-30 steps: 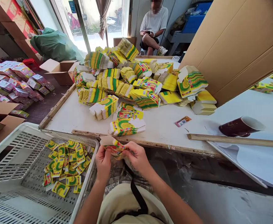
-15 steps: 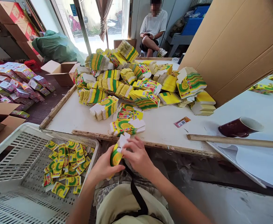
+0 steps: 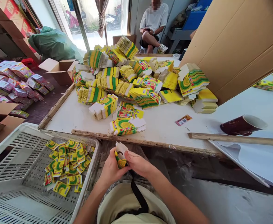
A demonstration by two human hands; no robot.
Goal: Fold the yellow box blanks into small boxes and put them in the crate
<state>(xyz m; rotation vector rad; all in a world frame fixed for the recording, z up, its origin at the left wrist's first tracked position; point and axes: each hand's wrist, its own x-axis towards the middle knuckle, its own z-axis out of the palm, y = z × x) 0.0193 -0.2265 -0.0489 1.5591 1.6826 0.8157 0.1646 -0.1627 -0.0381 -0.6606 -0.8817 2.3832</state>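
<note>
A small yellow and green carton [image 3: 120,162] with white flaps raised at its open top is held between my hands, low in front of the table edge. My left hand [image 3: 110,168] wraps round its left side, thumb along the bottom. On the right side, my right hand [image 3: 138,163] grips the carton with its thumb near the opening; its other fingers are partly hidden. Just beyond lies a small stack of flattened cartons [image 3: 124,126] on the white table [image 3: 159,124]. Down to the left, a white plastic crate [image 3: 37,129] holds many folded yellow cartons [image 3: 61,189].
A large heap of bundled flat cartons [image 3: 117,77] covers the table's middle. A maroon mug [image 3: 234,126] and a wooden strip [image 3: 238,138] lie right, near a big cardboard sheet [image 3: 220,46]. Brown boxes [image 3: 60,71] stand left. A seated person [image 3: 153,20] is beyond the table.
Both hands have moved slightly down with the carton, which has turned so its opening shows. My right fingers have come off the white flaps and now grip the carton's right side.
</note>
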